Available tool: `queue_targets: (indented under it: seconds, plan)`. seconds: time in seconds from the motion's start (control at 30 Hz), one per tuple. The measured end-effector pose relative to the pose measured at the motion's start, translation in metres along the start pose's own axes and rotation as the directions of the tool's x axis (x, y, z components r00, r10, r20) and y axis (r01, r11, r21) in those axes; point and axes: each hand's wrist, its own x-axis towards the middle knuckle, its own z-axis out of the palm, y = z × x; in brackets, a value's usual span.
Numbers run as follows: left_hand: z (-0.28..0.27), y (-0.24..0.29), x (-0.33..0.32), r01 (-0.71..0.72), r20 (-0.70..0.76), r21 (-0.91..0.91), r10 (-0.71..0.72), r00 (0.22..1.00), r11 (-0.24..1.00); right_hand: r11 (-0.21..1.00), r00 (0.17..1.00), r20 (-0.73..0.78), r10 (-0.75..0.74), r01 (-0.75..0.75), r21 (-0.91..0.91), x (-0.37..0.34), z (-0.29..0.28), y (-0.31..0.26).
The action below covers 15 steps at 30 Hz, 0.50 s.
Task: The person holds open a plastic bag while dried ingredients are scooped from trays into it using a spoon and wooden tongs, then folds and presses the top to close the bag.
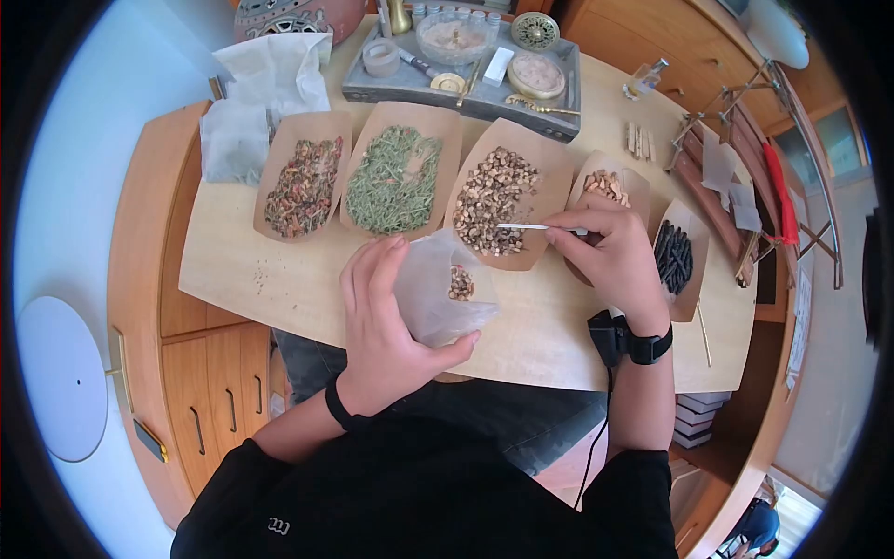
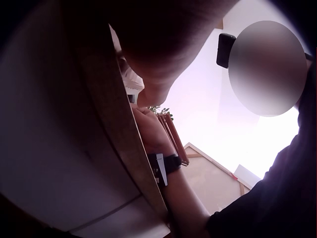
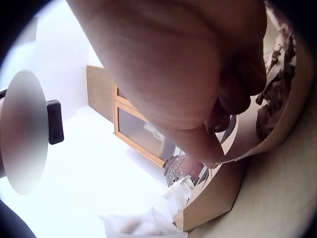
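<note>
Bag (image 1: 421, 284) looks light and limp, best held at its side: I've left hand (image 1: 382, 326) gripping it, right hand (image 1: 610, 256) pinching stick (image 1: 523, 226) beyond.

A: what's the right hand (image 1: 605, 250) covering?
B: part of the pale-chip tray (image 1: 640, 189); some of the white stick (image 1: 524, 226) lol
A: and that reddish pot (image 1: 312, 16)?
B: cut off by the head view's top edge; the person's head (image 2: 267, 68) is blurred in both wrist views; crumbs (image 1: 260, 276) on the desk (image 1: 219, 247), too tiny to ID
</note>
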Motion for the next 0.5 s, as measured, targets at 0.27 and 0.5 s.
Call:
queue_targets:
  seconds: [0.27,0.5]
  plan:
    - [0.001,-0.002,-0.003,0.032,-0.017,-0.025,-0.032,0.999,0.999,0.954,0.991,0.011,0.131,-0.129,0.27,-0.002,-0.004,-0.003]
    - [0.002,-0.004,-0.004,0.028,-0.028,-0.027,-0.029,0.999,0.999,0.982,0.988,0.098,-0.116,0.099,0.162,-0.01,-0.015,-0.016]
